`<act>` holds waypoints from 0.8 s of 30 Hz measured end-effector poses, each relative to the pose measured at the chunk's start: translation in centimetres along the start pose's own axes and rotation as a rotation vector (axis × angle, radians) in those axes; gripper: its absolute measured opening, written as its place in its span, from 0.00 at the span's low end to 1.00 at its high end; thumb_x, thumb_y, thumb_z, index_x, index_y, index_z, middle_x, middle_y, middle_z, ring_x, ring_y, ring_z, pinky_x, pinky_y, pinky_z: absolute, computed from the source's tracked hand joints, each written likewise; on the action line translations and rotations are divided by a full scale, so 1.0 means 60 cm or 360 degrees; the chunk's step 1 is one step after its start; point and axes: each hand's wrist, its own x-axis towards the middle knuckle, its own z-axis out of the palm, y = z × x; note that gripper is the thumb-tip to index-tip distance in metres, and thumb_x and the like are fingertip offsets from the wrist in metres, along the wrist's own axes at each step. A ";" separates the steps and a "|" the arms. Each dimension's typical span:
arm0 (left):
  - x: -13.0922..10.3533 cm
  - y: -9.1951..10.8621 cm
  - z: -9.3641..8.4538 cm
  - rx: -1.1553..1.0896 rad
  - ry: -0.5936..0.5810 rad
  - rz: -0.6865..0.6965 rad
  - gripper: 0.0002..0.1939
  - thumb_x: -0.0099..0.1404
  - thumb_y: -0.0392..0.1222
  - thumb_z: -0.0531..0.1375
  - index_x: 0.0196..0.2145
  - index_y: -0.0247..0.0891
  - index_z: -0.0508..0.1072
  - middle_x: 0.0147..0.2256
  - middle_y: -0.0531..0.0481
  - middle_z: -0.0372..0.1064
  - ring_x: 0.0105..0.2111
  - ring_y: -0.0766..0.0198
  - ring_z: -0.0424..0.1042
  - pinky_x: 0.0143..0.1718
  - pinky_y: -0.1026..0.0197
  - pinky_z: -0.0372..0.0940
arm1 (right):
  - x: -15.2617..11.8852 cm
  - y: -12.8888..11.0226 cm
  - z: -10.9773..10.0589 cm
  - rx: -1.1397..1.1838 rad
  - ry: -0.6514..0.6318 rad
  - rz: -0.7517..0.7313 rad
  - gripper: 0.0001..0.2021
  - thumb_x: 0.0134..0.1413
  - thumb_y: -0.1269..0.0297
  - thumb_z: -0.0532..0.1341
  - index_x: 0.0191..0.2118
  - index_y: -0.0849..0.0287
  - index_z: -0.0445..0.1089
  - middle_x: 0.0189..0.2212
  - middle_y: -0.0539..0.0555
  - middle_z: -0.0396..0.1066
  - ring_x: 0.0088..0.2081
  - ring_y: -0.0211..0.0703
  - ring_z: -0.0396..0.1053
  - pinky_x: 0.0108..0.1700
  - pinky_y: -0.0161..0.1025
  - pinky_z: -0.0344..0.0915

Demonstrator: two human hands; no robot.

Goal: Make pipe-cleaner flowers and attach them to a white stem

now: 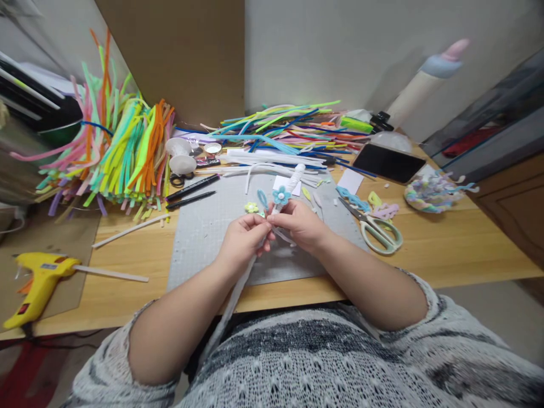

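Note:
Over the grey cutting mat (pixel 195 243) both hands meet, fingertips close together. My right hand (pixel 304 224) pinches a white stem (pixel 296 177) wound from pipe cleaner, its tip pointing up and away. A blue pipe-cleaner flower (pixel 281 196) with a pale centre sits on that stem. My left hand (pixel 245 235) is closed on a long white pipe cleaner (pixel 233 294), which trails down toward my lap. Where the strip meets the stem is hidden by my fingers. Just beyond my left hand are a yellow-green flower (pixel 251 207) and a blue loop (pixel 262 198).
Bundled coloured pipe cleaners (pixel 127 147) stand at left, and more loose ones (pixel 289 130) lie at the back. A yellow glue gun (pixel 40 283) rests at front left. Green-handled scissors (pixel 380 233), a phone (pixel 389 161) and a woven pastel piece (pixel 431 192) are at right. Black pens (pixel 191 192) lie left.

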 end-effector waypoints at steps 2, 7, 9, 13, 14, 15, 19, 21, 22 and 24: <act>0.001 0.001 -0.002 -0.0004 0.0020 0.0007 0.11 0.50 0.42 0.63 0.23 0.35 0.65 0.18 0.55 0.68 0.13 0.72 0.61 0.11 0.70 0.51 | -0.001 -0.002 -0.003 -0.0024 -0.0040 -0.0003 0.08 0.43 0.64 0.65 0.29 0.59 0.67 0.22 0.45 0.67 0.24 0.33 0.65 0.30 0.34 0.60; 0.001 0.011 -0.011 -0.0015 0.0124 0.0072 0.11 0.50 0.43 0.65 0.24 0.34 0.67 0.19 0.54 0.69 0.14 0.73 0.62 0.12 0.70 0.52 | -0.006 -0.010 -0.008 -0.0174 -0.0145 0.0070 0.13 0.49 0.56 0.62 0.36 0.60 0.65 0.27 0.49 0.69 0.27 0.35 0.66 0.29 0.34 0.59; 0.001 0.016 -0.013 -0.0037 0.0160 0.0109 0.11 0.49 0.43 0.65 0.24 0.34 0.67 0.19 0.54 0.68 0.14 0.73 0.62 0.12 0.70 0.52 | -0.008 -0.010 -0.007 -0.0275 -0.0151 0.0087 0.14 0.47 0.56 0.64 0.35 0.60 0.64 0.27 0.49 0.69 0.26 0.34 0.64 0.28 0.33 0.58; 0.001 0.018 -0.013 -0.0095 0.0165 0.0101 0.12 0.48 0.42 0.66 0.25 0.33 0.68 0.18 0.54 0.68 0.15 0.73 0.62 0.13 0.71 0.52 | -0.009 -0.005 -0.007 -0.0485 -0.0083 -0.0043 0.13 0.48 0.56 0.63 0.32 0.60 0.64 0.26 0.49 0.70 0.28 0.35 0.65 0.31 0.34 0.60; 0.001 0.018 -0.013 -0.0109 0.0165 0.0089 0.12 0.48 0.42 0.66 0.25 0.33 0.68 0.19 0.54 0.68 0.15 0.73 0.62 0.13 0.71 0.52 | -0.009 -0.005 -0.007 -0.0543 -0.0043 -0.0088 0.12 0.49 0.56 0.63 0.30 0.60 0.64 0.25 0.49 0.69 0.28 0.35 0.65 0.32 0.35 0.60; 0.001 0.018 -0.012 -0.0120 0.0166 0.0078 0.12 0.48 0.42 0.66 0.25 0.33 0.68 0.19 0.53 0.69 0.15 0.74 0.61 0.13 0.71 0.51 | -0.009 -0.005 -0.008 -0.0607 0.0006 -0.0133 0.12 0.49 0.57 0.63 0.29 0.61 0.65 0.25 0.49 0.68 0.27 0.35 0.64 0.31 0.35 0.60; 0.001 0.016 -0.011 -0.0127 0.0172 0.0076 0.13 0.47 0.43 0.67 0.26 0.33 0.69 0.19 0.53 0.69 0.15 0.74 0.61 0.13 0.70 0.51 | -0.013 -0.011 -0.010 -0.0850 0.0118 -0.0255 0.10 0.51 0.59 0.61 0.28 0.61 0.66 0.23 0.48 0.66 0.25 0.33 0.61 0.28 0.33 0.56; 0.002 0.015 -0.012 -0.0113 0.0183 0.0098 0.13 0.48 0.43 0.67 0.25 0.33 0.69 0.19 0.53 0.69 0.15 0.74 0.61 0.14 0.70 0.51 | -0.019 -0.019 -0.008 -0.1013 0.0064 -0.0299 0.08 0.53 0.62 0.58 0.30 0.61 0.67 0.23 0.49 0.67 0.25 0.33 0.61 0.27 0.33 0.56; 0.002 0.015 -0.012 -0.0104 0.0190 0.0112 0.13 0.48 0.43 0.67 0.25 0.33 0.68 0.19 0.53 0.69 0.15 0.74 0.61 0.14 0.70 0.51 | -0.024 -0.025 -0.007 -0.1135 0.0020 -0.0340 0.07 0.54 0.63 0.57 0.31 0.61 0.68 0.24 0.49 0.68 0.25 0.34 0.62 0.28 0.33 0.56; 0.001 0.014 -0.012 -0.0073 0.0191 0.0135 0.12 0.48 0.43 0.67 0.25 0.33 0.68 0.19 0.53 0.69 0.15 0.74 0.60 0.14 0.70 0.52 | -0.038 -0.042 -0.001 -0.1505 -0.0063 -0.0461 0.06 0.55 0.67 0.55 0.32 0.61 0.68 0.25 0.51 0.69 0.27 0.35 0.63 0.30 0.33 0.56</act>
